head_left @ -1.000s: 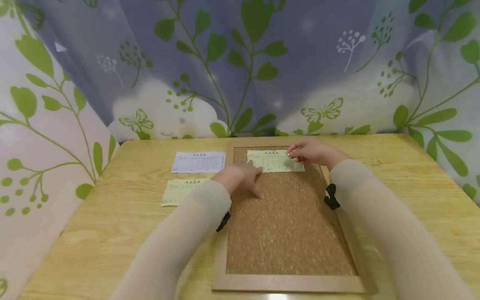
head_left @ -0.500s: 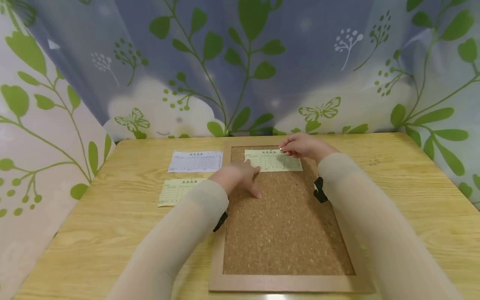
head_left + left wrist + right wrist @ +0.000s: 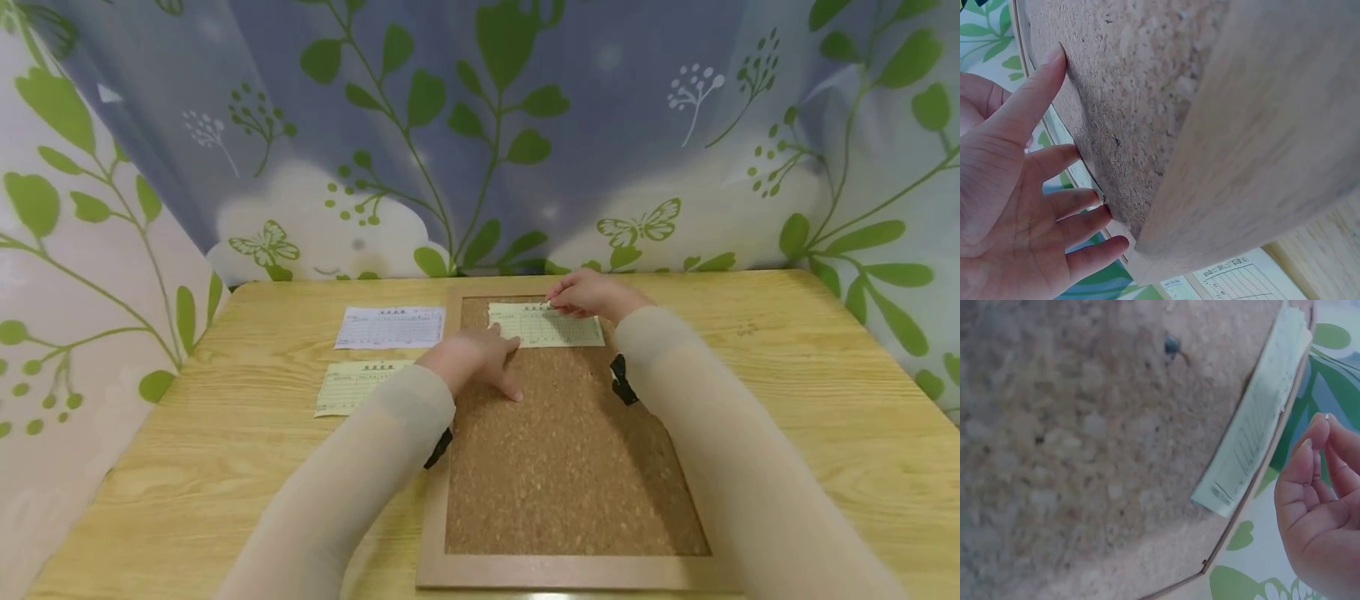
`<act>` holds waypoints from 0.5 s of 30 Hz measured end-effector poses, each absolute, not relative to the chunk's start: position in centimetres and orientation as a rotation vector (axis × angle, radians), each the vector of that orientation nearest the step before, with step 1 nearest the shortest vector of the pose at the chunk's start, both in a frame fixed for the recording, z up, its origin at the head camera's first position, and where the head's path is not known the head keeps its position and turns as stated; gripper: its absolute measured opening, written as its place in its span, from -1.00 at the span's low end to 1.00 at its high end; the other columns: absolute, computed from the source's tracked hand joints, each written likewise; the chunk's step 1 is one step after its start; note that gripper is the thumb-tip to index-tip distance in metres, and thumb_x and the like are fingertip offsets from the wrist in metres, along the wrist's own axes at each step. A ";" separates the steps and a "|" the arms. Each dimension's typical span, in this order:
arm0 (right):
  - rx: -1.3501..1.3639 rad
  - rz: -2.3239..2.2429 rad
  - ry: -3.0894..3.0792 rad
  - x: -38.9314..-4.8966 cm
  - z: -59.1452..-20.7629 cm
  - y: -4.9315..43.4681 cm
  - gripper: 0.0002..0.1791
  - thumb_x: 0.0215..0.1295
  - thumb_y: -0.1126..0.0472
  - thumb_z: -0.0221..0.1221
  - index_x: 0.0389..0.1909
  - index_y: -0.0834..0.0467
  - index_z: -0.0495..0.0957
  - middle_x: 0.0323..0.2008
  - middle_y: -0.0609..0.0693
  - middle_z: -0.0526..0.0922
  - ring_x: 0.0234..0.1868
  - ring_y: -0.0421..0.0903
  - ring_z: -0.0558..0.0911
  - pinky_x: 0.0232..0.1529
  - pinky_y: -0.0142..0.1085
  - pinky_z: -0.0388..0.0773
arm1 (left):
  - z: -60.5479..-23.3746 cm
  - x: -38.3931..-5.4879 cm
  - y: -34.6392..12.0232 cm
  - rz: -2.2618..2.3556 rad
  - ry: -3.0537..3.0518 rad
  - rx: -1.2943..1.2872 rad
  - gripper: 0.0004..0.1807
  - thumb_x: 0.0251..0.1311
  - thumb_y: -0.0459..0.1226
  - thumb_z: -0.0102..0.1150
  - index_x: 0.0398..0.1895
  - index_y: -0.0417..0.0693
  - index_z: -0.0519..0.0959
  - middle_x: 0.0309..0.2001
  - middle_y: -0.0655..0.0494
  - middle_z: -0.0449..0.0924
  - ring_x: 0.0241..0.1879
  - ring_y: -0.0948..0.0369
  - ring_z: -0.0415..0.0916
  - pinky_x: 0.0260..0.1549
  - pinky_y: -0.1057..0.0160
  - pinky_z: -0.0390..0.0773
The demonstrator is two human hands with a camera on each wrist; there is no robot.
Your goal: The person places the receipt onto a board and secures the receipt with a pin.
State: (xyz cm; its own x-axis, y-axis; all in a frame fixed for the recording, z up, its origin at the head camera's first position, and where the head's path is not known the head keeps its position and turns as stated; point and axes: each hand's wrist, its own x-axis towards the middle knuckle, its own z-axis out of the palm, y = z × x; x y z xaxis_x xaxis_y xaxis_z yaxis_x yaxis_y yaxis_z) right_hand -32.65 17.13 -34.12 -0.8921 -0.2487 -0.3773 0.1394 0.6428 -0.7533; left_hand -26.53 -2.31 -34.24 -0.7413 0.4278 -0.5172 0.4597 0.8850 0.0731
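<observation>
A pale yellow printed slip lies across the top of a wood-framed cork board. My left hand is spread flat, its fingertips on the slip's left end and its thumb on the cork. Over the slip's upper edge, near its middle, my right hand pinches a tiny shiny pin between thumb and fingertips. Most of that pin is hidden by the fingers. In the right wrist view the slip's right end stands a little off the cork.
On the table, left of the board, lie a white printed slip and a second yellow slip, partly hidden by my left sleeve. A patterned cloth hangs behind the table. A small dark spot shows on the cork.
My right hand has moved left along the slip's top edge, from its right corner toward its middle, still pinching the pin. My left hand stays on the slip.
</observation>
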 end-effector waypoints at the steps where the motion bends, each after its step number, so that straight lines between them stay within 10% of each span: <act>1: -0.079 -1.172 2.401 -32.8 -34.2 17.0 -0.71 0.42 0.28 -0.04 0.05 0.33 0.44 -0.25 0.08 0.56 -0.40 -0.17 0.47 -0.33 -0.31 0.39 | -34.2 -26.5 -2.3 -0.085 2.513 0.641 0.03 -0.01 0.24 0.19 0.48 0.14 -0.03 0.45 -0.13 -0.17 0.39 -0.07 -0.09 0.30 0.01 0.02; 15: -0.048 -1.138 2.472 -33.8 -35.1 15.9 -0.76 0.40 0.33 -0.04 -0.05 0.33 0.51 -0.47 -0.01 0.52 -0.56 -0.23 0.40 -0.47 -0.37 0.35 | -34.1 -26.6 -2.3 -0.076 2.515 0.649 0.03 -0.02 0.24 0.19 0.47 0.13 -0.03 0.45 -0.12 -0.17 0.39 -0.06 -0.09 0.30 0.00 0.01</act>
